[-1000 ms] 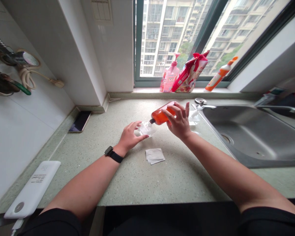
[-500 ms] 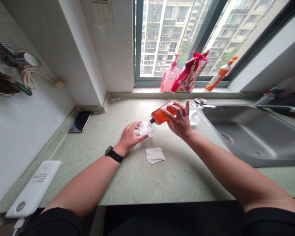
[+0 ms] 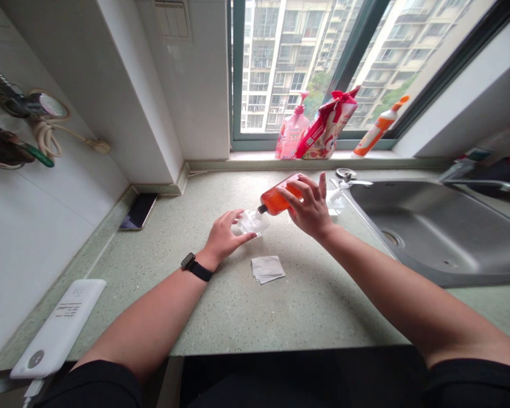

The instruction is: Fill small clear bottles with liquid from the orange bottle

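Observation:
My right hand [image 3: 312, 205] grips a bottle of orange-red liquid [image 3: 276, 198], tilted with its dark neck pointing down to the left. The neck meets the mouth of a clear bottle [image 3: 255, 224] on the counter. Around that clear bottle my left hand [image 3: 227, 235] is closed, thumb at the near side and fingers at the far side. A folded white tissue [image 3: 267, 269] lies on the counter just in front of it. Beside my right hand, partly hidden, is a clear and white pump top [image 3: 335, 199]. Whether liquid is flowing I cannot tell.
To the right is a steel sink [image 3: 450, 280] with a faucet. A phone [image 3: 139, 211] lies at the back left, and a white power bank [image 3: 62, 326] with a cable at the front left. A pink pump bottle [image 3: 292, 133], a red bag [image 3: 327, 127] and an orange bottle [image 3: 378, 130] line the windowsill.
Both hands and bottles hold nearly the same position. The view has shifted very slightly.

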Demonstrator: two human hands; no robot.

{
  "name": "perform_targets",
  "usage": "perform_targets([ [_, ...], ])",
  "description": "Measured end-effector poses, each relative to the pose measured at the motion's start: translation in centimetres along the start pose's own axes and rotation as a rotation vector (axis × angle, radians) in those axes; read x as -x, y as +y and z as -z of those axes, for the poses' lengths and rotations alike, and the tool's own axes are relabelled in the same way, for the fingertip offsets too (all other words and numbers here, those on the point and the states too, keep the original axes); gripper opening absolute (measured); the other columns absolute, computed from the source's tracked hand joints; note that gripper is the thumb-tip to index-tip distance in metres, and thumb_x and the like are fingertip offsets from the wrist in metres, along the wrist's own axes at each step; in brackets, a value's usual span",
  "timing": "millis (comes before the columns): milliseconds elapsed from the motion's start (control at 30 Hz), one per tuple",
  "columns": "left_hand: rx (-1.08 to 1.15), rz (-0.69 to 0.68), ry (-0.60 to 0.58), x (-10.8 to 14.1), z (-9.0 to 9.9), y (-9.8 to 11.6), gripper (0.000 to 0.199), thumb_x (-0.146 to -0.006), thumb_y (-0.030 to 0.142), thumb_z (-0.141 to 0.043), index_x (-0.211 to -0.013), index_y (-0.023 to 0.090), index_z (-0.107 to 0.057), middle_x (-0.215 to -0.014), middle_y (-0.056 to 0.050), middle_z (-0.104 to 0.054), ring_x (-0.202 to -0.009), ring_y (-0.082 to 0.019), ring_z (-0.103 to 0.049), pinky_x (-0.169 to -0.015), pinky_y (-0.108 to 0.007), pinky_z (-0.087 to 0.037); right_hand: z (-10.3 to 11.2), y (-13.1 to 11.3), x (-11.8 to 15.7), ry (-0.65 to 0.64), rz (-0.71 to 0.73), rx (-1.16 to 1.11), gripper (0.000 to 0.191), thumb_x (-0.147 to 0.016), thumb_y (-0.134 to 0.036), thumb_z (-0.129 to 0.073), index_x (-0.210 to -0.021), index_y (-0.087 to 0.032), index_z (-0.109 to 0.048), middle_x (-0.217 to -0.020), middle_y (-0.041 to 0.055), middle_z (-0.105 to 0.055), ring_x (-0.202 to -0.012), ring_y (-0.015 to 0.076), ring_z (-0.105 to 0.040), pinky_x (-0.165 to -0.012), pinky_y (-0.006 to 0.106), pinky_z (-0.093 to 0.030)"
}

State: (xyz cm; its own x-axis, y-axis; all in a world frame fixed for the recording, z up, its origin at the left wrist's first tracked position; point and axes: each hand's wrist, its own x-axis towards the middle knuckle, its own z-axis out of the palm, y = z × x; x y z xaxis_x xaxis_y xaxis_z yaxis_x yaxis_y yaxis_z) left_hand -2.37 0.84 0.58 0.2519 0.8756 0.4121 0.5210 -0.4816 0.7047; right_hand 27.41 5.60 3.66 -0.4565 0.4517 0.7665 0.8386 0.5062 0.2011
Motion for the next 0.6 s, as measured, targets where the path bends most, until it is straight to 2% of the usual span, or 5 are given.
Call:
perform_targets([
  [100,-0.008,-0.004,0.002,0.04,0.02,0.05,0.073,-0.083,0.054,-0.092,-0.142,0.025,-0.062,-0.127,-0.01,-0.074,-0.108,-0.028,-0.077,-0.094,-0.047,-0.066,0.07,-0.02,-0.01,-0.012,-0.007,0.004,0.081,-0.093,-0.01,-0.067,-0.16,-0.049,-0.043,-0.147,0.0032,-0.059,-0.15,0.0334,-0.047,-0.134,0.076,-0.017],
  [267,0.002,-0.009,0.002,0.05,0.02,0.03,0.072,-0.083,0.055,-0.091,-0.142,0.025,-0.062,-0.126,-0.01,-0.074,-0.108,-0.029,-0.076,-0.093,-0.048,-0.066,0.15,-0.04,-0.1,0.008,0.014,0.017,0.077,-0.094,-0.01,-0.065,-0.158,-0.047,-0.044,-0.145,0.0043,-0.059,-0.149,0.0334,-0.049,-0.133,0.077,-0.017],
  [600,0.009,0.004,-0.004,0.0,0.02,-0.02,0.074,-0.082,0.055,-0.092,-0.142,0.024,-0.062,-0.127,-0.011,-0.074,-0.109,-0.029,-0.076,-0.094,-0.049,-0.066,0.15,0.04,-0.23,-0.043,-0.018,0.01,0.084,-0.093,-0.01,-0.066,-0.162,-0.049,-0.041,-0.145,0.0036,-0.06,-0.149,0.0342,-0.048,-0.134,0.078,-0.014],
])
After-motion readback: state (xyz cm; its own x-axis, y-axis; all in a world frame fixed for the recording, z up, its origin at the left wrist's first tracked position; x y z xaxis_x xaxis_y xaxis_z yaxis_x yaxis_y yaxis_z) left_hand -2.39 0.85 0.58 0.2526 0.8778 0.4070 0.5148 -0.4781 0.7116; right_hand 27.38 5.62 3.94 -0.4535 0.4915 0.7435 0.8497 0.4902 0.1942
